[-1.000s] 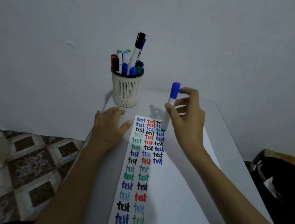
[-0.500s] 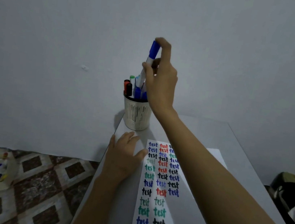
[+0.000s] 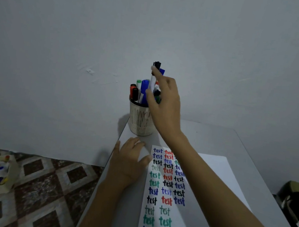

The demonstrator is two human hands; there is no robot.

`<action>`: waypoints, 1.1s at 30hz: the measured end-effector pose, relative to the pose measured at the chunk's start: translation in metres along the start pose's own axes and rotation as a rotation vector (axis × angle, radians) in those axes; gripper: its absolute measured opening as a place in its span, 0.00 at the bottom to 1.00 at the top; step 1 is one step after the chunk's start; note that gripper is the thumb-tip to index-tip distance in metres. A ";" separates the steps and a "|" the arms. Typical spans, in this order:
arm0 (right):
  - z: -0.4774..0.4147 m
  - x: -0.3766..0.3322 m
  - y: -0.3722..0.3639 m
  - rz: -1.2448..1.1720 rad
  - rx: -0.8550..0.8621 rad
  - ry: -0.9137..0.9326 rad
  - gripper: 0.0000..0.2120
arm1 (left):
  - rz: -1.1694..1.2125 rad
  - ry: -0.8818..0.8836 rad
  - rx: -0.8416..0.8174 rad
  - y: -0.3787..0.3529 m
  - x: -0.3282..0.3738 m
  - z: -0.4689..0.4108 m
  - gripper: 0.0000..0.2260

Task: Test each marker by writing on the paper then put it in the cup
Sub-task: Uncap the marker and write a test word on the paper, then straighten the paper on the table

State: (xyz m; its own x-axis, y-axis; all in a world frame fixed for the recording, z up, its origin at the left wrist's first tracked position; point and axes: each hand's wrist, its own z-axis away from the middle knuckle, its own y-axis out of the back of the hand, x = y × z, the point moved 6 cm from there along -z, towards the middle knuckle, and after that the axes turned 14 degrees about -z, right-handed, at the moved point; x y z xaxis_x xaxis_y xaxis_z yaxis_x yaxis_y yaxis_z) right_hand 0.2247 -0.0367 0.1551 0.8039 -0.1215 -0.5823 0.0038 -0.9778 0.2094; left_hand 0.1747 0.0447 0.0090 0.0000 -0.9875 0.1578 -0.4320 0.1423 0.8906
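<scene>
One more tested blue marker (image 3: pixel 145 85) now stands in the cup (image 3: pixel 138 119), the right hand (image 3: pixel 165 104) loose-fingered above it. Left hand (image 3: pixel 128 160) lies flat.

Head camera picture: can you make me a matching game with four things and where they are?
1 cream slotted plastic cup
2 white paper sheet with coloured words
3 left hand
4 right hand

a flat on the grey table beside the paper
b raised at the capped markers
c holding the markers, at the table's far corner
d partly under the right forearm

Pairs: 1-c, 2-d, 3-a, 4-b
</scene>
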 end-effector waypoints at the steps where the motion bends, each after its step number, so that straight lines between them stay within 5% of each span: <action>1: 0.007 -0.001 0.012 -0.010 -0.015 -0.051 0.26 | -0.002 -0.006 -0.010 0.002 0.002 0.000 0.29; 6: 0.077 0.023 0.102 0.103 -0.274 -0.579 0.34 | 0.060 0.021 -0.402 0.000 0.005 0.010 0.26; 11: 0.174 0.036 0.197 0.248 -0.244 -0.920 0.43 | -0.012 -0.028 -0.455 0.016 0.014 0.060 0.41; 14: 0.212 0.024 0.202 0.324 -0.258 -0.891 0.52 | -0.008 0.006 -0.404 0.032 0.025 0.093 0.53; 19: 0.226 0.003 0.169 0.296 -0.317 -0.799 0.50 | -0.007 0.047 -0.378 0.029 0.055 0.112 0.49; 22: 0.220 -0.003 0.187 0.042 -0.137 -0.869 0.47 | 0.180 0.125 -0.395 0.034 0.057 0.115 0.49; 27: 0.234 -0.018 0.200 0.043 -0.127 -0.795 0.38 | 0.404 0.198 -0.384 0.053 0.066 0.119 0.30; 33: 0.251 -0.044 0.213 -0.182 -0.091 -0.813 0.44 | 0.678 0.225 -0.386 0.061 0.069 0.133 0.38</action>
State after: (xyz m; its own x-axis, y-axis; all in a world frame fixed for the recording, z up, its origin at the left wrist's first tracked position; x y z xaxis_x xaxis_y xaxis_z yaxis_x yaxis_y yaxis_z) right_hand 0.0410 -0.2823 0.0284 0.1071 -0.0824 -0.9908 0.1682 -0.9807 0.0998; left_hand 0.0286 -0.0242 0.0172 0.0486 -0.6468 0.7611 -0.0617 0.7586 0.6486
